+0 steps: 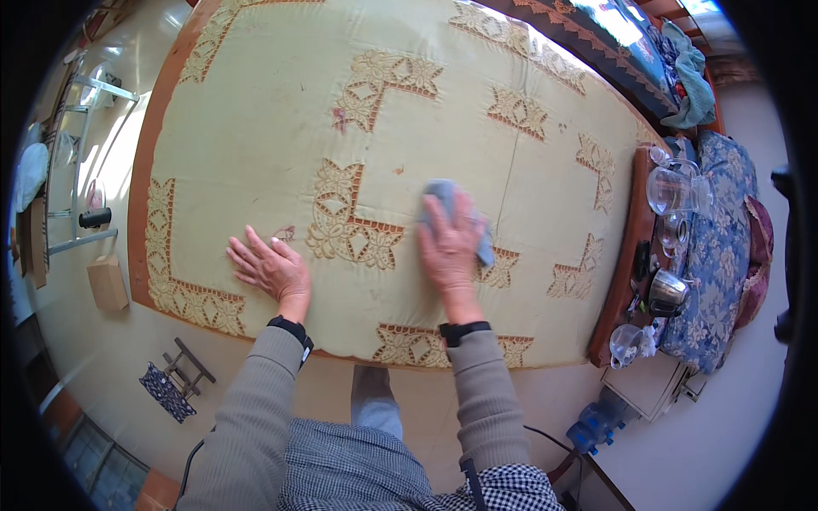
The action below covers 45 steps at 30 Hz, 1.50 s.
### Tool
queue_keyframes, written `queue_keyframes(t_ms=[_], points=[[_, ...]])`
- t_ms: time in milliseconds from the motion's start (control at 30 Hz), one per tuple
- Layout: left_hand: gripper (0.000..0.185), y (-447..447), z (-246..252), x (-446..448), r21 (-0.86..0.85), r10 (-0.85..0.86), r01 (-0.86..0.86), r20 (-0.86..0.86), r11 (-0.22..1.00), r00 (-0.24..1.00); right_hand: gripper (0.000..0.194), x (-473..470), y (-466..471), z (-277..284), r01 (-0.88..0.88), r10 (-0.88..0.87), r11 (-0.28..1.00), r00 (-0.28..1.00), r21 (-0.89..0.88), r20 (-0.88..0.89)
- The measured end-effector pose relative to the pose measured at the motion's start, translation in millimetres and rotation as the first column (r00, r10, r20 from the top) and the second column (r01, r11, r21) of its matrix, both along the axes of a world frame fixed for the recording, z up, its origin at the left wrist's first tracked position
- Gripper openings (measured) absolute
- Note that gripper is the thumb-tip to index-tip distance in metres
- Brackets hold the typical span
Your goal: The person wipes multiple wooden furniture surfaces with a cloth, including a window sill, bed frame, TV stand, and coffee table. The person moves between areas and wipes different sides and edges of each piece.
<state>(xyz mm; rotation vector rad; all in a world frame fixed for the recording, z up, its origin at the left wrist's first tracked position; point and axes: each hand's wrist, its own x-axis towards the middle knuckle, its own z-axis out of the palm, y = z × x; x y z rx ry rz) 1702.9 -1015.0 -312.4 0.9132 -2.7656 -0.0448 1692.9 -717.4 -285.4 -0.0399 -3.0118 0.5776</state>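
A large table before me is spread with a pale yellow tablecloth (pixel 281 134) with cutwork lace motifs. My right hand (pixel 447 249) presses a grey-blue cloth (pixel 439 188) onto it, right of an L-shaped lace motif (pixel 345 220). Part of that cloth shows beyond the fingertips and along the hand's right side; the rest is hidden under the palm. Flat on the tablecloth at the left, my left hand (pixel 271 268) rests with fingers spread and holds nothing. Small dark and reddish marks dot the fabric, among them a reddish stain (pixel 339 119) by the upper motif.
Along the right end, a wooden ledge (pixel 623 255) bears a glass pitcher (pixel 671 190), a metal kettle (pixel 668 290) and a glass cup (pixel 625 343). Blue water bottles (pixel 594 428) stand below. Leftward are a small stool (pixel 169 389), a cardboard box (pixel 107 283) and a metal ladder-like frame (pixel 80 160).
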Motion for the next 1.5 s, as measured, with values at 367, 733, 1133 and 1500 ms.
queue_keyframes(t_ms=[367,733,1133,1500], points=[[0.059,-6.4,-7.2,1.3,-0.069,-0.038,0.039,0.017,0.997,0.999,0.057,-61.7,54.9,-2.8,0.362,-0.356,0.923,0.932,0.129,-0.066],[0.055,-17.5,-20.0,4.9,-0.137,-0.049,0.054,0.036,0.989,0.998,0.050,29.2,341.8,-13.7,0.692,-0.704,0.696,0.710,0.193,-0.004],[0.053,-31.6,-29.2,5.8,-0.163,-0.066,0.065,0.002,0.985,0.998,0.053,64.4,204.9,12.2,0.205,-0.201,0.961,0.979,0.186,-0.041],[0.052,-27.7,-25.9,6.4,-0.152,-0.061,0.060,-0.002,0.987,0.998,0.050,265.9,281.8,-4.6,0.874,-0.868,0.431,0.470,0.227,-0.160]])
